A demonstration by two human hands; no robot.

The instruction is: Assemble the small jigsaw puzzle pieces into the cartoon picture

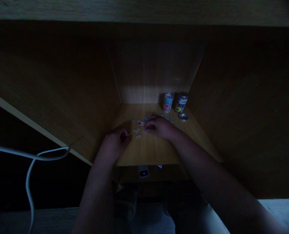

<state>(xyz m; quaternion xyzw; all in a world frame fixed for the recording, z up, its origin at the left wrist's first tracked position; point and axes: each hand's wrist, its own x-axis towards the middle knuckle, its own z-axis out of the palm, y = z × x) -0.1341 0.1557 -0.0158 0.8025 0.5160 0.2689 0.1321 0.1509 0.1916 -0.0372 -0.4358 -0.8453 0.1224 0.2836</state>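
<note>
Small jigsaw puzzle pieces (137, 130) lie on a wooden shelf (149, 151), some pale side up and others in colours. My left hand (115, 140) is at the left of them, its thumb and forefinger pinching one thin pale puzzle piece (128, 134) on edge. Over the right part of the pile is my right hand (159, 126), fingers closed at a puzzle piece (144, 129). It hides some of the pieces beneath. More coloured pieces (170, 119) show beyond that hand.
Two printed cans stand at the back right: an open-looking one (168, 103) and a lidded one (181, 102). A round metal lid (183, 117) lies before them. Wooden walls close in the sides. A white cable (29, 182) hangs at left; a white device (143, 171) sits below the shelf.
</note>
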